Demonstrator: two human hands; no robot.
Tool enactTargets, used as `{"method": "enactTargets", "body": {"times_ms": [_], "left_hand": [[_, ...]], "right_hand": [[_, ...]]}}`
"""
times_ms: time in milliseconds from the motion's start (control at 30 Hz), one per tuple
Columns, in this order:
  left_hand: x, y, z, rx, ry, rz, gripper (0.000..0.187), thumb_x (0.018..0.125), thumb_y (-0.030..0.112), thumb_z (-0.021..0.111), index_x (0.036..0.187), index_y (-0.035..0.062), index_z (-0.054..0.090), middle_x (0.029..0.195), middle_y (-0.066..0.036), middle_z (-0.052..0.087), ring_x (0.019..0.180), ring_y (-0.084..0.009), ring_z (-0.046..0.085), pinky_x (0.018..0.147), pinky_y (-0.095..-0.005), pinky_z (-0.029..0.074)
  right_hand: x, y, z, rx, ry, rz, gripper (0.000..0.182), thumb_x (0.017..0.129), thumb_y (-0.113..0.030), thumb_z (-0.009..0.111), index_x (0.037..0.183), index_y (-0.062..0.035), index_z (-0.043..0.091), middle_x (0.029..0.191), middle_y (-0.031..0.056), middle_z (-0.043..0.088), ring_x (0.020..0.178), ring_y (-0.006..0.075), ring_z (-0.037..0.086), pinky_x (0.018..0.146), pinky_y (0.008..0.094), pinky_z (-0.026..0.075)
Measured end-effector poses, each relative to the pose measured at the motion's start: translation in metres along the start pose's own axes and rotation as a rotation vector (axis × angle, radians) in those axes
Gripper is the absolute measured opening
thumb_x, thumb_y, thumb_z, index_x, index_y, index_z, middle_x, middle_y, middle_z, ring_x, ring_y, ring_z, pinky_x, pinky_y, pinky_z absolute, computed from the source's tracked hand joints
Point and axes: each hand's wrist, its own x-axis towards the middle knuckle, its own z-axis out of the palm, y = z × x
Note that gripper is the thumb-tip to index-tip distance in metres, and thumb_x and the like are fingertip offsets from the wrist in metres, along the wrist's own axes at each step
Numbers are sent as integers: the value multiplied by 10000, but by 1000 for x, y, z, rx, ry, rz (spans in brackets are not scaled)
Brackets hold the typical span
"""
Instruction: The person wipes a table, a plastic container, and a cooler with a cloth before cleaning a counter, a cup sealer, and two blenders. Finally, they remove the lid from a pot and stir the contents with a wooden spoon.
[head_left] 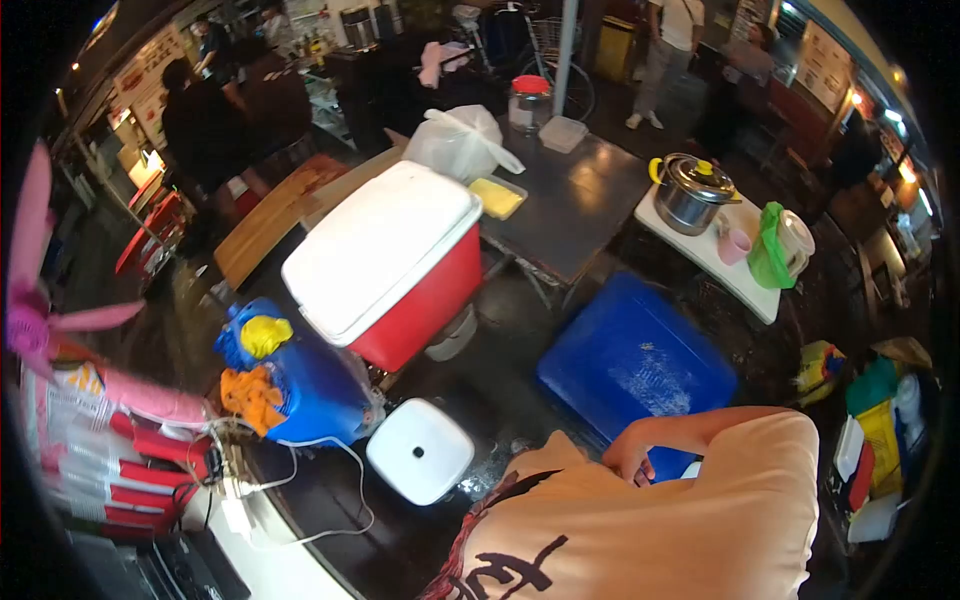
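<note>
So the person's right hand [630, 455] is tucked in close to the shirt [640, 520], elbow bent out, right at the near edge of the big blue box [640, 345]. Fingers are kinda curled down, but the arm and shirt hide the tips, so can't tell if they're gripping anything or just resting there. Left hand's out of frame. The box lies just beyond the hand, scuffed face up, probably put that close so it's easy to reach without stepping. Left of the hand there's a white square thing [420, 450] with a hole in the middle, maybe a stool, and past it a blue bin [325, 385] with an orange cloth [252, 398] and a yellow one draped at the top, I'd guess to keep them handy. The red cooler [425, 300] is farther out on that side, lid on, likely to keep the cold in. Beyond the box, a pot [690, 195] sits lidded on a white table [710, 262], cup and green bag beside it, presumably for a flat, steady spot.
</note>
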Motion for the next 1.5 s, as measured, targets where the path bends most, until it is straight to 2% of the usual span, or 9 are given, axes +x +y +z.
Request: {"method": "enactTargets", "body": {"times_ms": [433,567,733,1133,1300,1400,1433,1467,1500], "left_hand": [[126,160,-8,118,-228,82,202,841,225,615,935,50,650,812,-136,656,697,-205,632,652,-337,486],[145,190,-13,186,-306,92,217,839,236,618,944,48,650,818,-133,658,704,-207,634,655,-335,486],[171,215,-11,267,-463,126,236,838,249,621,955,47,649,824,-130,661,713,-210,637,660,-332,486],[217,247,27,335,-857,89,282,834,281,628,982,42,647,840,-124,668,735,-217,645,670,-326,487],[239,283,33,486,-858,134,301,832,294,631,993,41,646,847,-121,670,744,-219,648,675,-323,487],[259,319,50,738,-788,218,359,819,352,643,1013,50,649,861,-120,676,767,-211,655,696,-307,493],[265,334,60,861,-760,244,409,806,403,653,1028,60,652,872,-120,681,786,-201,662,715,-291,498],[263,353,69,942,-731,209,493,770,476,659,1047,69,653,854,-117,685,786,-211,664,731,-304,505],[264,363,77,969,-722,224,498,766,478,660,1050,69,652,858,-117,685,789,-217,665,732,-309,506]], "right_hand": [[-20,133,30,465,249,-264,312,808,-336,585,966,-66,575,654,37,560,548,134,548,502,285,471],[-40,123,62,566,160,-395,390,809,-375,569,1041,-63,555,629,28,537,523,126,527,502,274,464],[-50,106,61,447,101,-353,318,780,-275,537,712,18,639,656,144,642,526,172,615,436,288,453],[-17,125,74,483,204,-409,396,853,-334,542,780,41,646,717,136,669,567,153,641,446,261,500],[-72,230,62,1153,911,-679,300,897,-287,552,1013,-19,622,934,108,663,746,183,662,562,300,542],[-126,318,34,1060,2072,-232,360,847,-313,653,999,8,598,823,79,640,689,133,586,602,298,493],[-145,363,24,1023,2243,-129,295,855,-238,639,1017,3,589,840,53,600,756,134,575,647,283,487],[-182,372,16,1221,2437,-210,385,806,-303,694,954,38,595,825,148,646,777,201,610,704,347,479],[-181,426,-5,891,2922,28,380,757,-283,720,921,40,607,825,186,647,787,239,625,716,365,477]]}}
